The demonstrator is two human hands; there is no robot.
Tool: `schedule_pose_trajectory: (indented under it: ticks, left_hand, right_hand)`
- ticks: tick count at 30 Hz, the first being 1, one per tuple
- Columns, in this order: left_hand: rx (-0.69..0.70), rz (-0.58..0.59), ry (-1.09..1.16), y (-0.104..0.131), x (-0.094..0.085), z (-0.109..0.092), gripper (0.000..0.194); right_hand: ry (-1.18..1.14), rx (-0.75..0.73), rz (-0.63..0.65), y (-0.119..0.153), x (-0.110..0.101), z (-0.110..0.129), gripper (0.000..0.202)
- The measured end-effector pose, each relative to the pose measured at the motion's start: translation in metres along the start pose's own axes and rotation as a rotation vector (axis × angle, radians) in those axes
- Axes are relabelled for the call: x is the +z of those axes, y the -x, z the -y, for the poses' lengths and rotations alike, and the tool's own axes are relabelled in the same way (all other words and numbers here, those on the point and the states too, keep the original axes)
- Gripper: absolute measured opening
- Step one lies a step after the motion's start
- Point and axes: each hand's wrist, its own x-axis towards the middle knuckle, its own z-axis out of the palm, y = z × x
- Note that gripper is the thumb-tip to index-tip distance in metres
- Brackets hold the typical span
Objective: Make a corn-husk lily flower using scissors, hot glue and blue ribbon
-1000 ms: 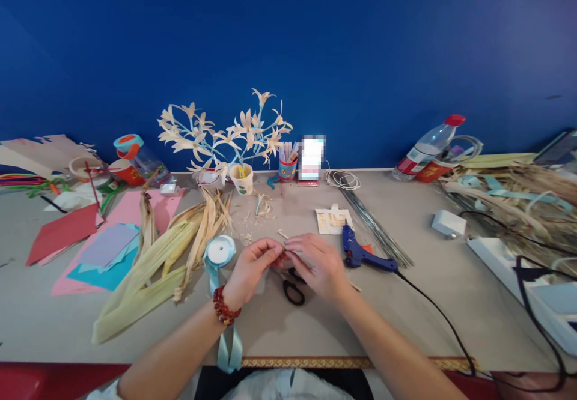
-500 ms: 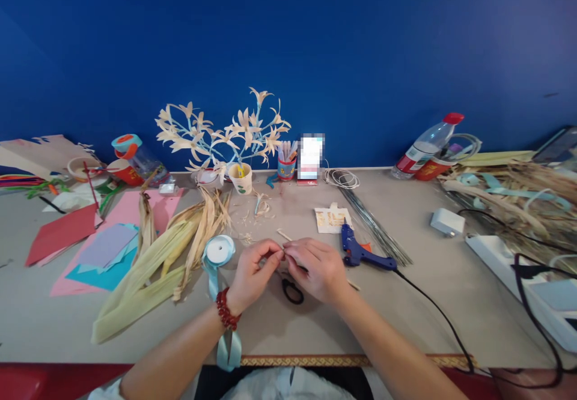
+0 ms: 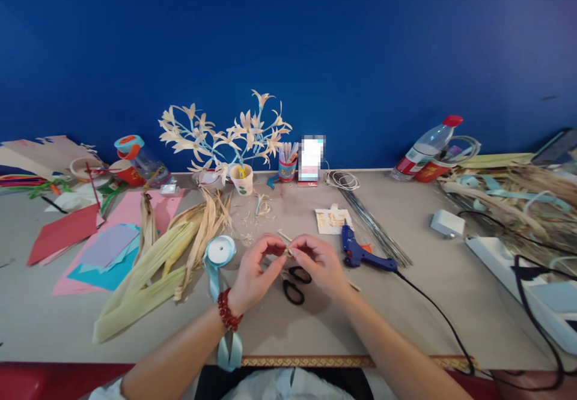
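My left hand (image 3: 259, 274) and my right hand (image 3: 320, 265) meet at the fingertips over the middle of the table. Between them they pinch a small pale piece of corn husk (image 3: 288, 251); its exact shape is too small to tell. Black-handled scissors (image 3: 295, 292) lie just under my hands, their blades partly hidden by my left hand. Left of my left hand is a roll of light blue ribbon (image 3: 220, 250), its loose end running under my wrist. A blue glue gun (image 3: 360, 253) rests to the right of my right hand.
Corn husks (image 3: 153, 280) and coloured paper (image 3: 112, 250) lie at left. Behind stand cups with husk flowers (image 3: 243, 127) and a phone (image 3: 311, 160). Thin wires (image 3: 378, 226), a power strip (image 3: 509, 280), cables and a tilted bottle (image 3: 426, 148) are at right.
My fingers have spread and shifted slightly, so the small husk piece between them now shows. More of the scissors' handles is visible beneath my hands.
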Motion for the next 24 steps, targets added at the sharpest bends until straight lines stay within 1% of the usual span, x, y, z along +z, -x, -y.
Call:
schedule_pose_trajectory:
  ticks: [2, 4, 6, 10, 13, 15, 17, 19, 22, 24]
  left_hand:
    - [0.041, 0.001, -0.015, 0.002, 0.0012, 0.0024, 0.017]
    - [0.064, 0.002, -0.035, 0.003, 0.0015, 0.0033, 0.016]
    - [0.065, 0.0, -0.053, 0.0031, 0.001, 0.0029, 0.015]
    - [0.065, -0.02, -0.085, 0.0022, -0.0007, 0.0001, 0.019]
    - [0.104, -0.013, -0.14, 0.0016, -0.0013, -0.0025, 0.021]
    - [0.15, -0.003, -0.18, 0.001, -0.0013, -0.004, 0.024]
    - [0.199, 0.003, -0.209, 0.0001, -0.0012, -0.0044, 0.026]
    - [0.231, 0.008, -0.224, -0.0008, -0.0011, -0.0038, 0.027]
    - [0.261, 0.028, -0.235, -0.0017, -0.0012, -0.0017, 0.027]
    - [0.273, 0.029, -0.242, -0.0017, -0.0013, -0.0009, 0.026]
  right_hand:
    - [-0.086, 0.052, 0.024, 0.0005, 0.0011, -0.0043, 0.017]
    - [-0.12, 0.073, 0.042, 0.001, 0.0017, -0.0074, 0.017]
    - [-0.069, 0.057, 0.048, 0.001, 0.0015, -0.0083, 0.015]
    - [0.121, -0.033, 0.039, -0.0003, 0.0006, -0.0048, 0.01]
    - [0.186, -0.065, 0.011, -0.0008, 0.0009, -0.0022, 0.009]
    - [0.184, -0.06, 0.006, -0.0005, 0.0011, -0.0017, 0.009]
    - [0.12, -0.029, 0.018, 0.0002, 0.0012, -0.0018, 0.012]
    - [-0.005, 0.03, 0.042, 0.0007, 0.0012, -0.0018, 0.015]
    - [-0.18, 0.117, 0.079, 0.0009, 0.0012, -0.0012, 0.021]
    - [-0.237, 0.148, 0.095, 0.0005, 0.001, -0.0006, 0.024]
